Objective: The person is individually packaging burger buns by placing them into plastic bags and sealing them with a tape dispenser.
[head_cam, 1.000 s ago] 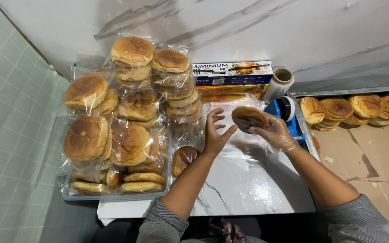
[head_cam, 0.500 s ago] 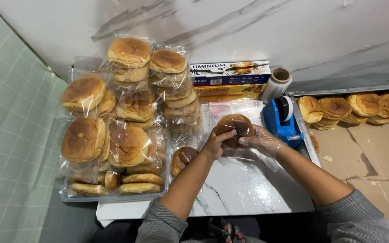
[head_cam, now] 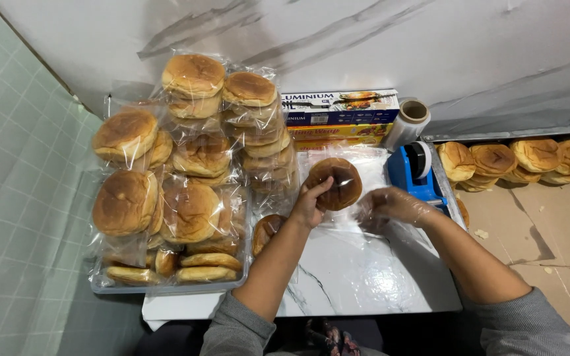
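Here the left hand (head_cam: 308, 204) closes its grip on a bun (head_cam: 333, 182); the right hand (head_cam: 390, 206) rests half-open on clear plastic film (head_cam: 357, 227).

A small bakery packing station is suggested by stacked bagged buns (head_cam: 189, 178), a tape dispenser (head_cam: 415, 173) and wrap boxes (head_cam: 340, 117).

From the blue tape dispenser (head_cam: 417, 173), open room lies toward me and to its left: a bare stretch of marble surface (head_cam: 357, 277) my hands could cross freely. Further left, stacked bagged buns (head_cam: 192, 178) wall it off. Behind the dispenser, foil boxes (head_cam: 341, 117) and a film roll (head_cam: 409, 122) block the wall side.
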